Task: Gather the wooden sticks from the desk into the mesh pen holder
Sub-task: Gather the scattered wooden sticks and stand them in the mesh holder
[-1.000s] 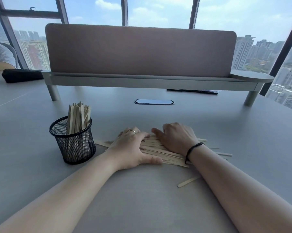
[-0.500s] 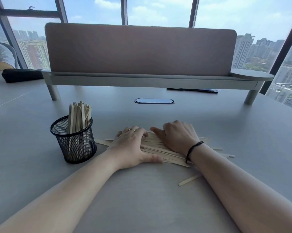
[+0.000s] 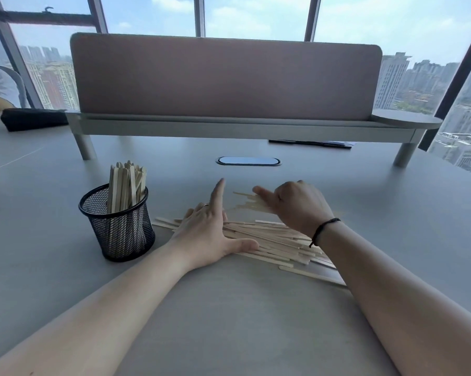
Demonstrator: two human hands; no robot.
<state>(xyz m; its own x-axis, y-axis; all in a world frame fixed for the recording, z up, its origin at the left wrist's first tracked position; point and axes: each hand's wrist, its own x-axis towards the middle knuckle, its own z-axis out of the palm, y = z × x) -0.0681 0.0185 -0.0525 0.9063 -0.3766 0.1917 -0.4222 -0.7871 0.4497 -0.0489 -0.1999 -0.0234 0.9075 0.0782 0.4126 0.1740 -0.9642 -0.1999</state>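
Note:
A pile of pale wooden sticks (image 3: 272,240) lies on the grey desk (image 3: 229,308) in front of me. My right hand (image 3: 296,207) is raised above the pile and grips a small bundle of sticks (image 3: 248,203) that point left. My left hand (image 3: 210,232) rests on the left end of the pile, index finger straight and pointing away, thumb lying along the near edge. The black mesh pen holder (image 3: 117,226) stands to the left of the pile with several sticks (image 3: 126,185) upright in it.
A desk divider on a raised shelf (image 3: 229,126) crosses the back of the desk. A cable port (image 3: 248,160) sits in the desk surface behind my hands. A black pouch (image 3: 31,119) lies far left, near another person's arm. Dark pens (image 3: 310,143) lie under the shelf.
My right hand has lifted off the pile with a bundle of sticks in its grip. My left hand's index finger has straightened and risen; the hand stays on the pile.

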